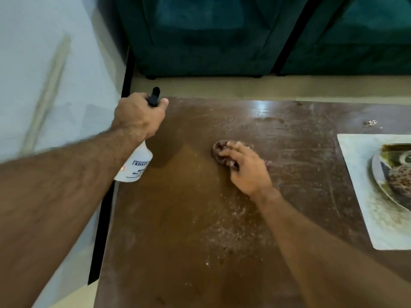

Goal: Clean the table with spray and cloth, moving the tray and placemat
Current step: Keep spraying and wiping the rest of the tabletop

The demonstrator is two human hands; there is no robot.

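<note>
Step in hand: wiping the wet, speckled surface (178,218). Left hand (139,115) grips the spray bottle (136,165) at the far-left edge; right hand (246,170) curls over the wadded cloth (222,150), pressing it mid-surface. Next, likely: shift the placemat (355,174) at right, then wipe beneath.

Left hand (139,116) grips spray bottle (135,164); right hand (246,168) presses cloth (222,150) on table (178,218)

Reaches forward with bare left forearm (66,174) and right forearm (311,236). Grips the neck of a white spray bottle (138,164) in the left hand (139,116), knuckles up. Presses a crumpled cloth (219,147) onto the worktop (178,218) under the bent fingers (231,152) of the right hand (246,172).
</note>
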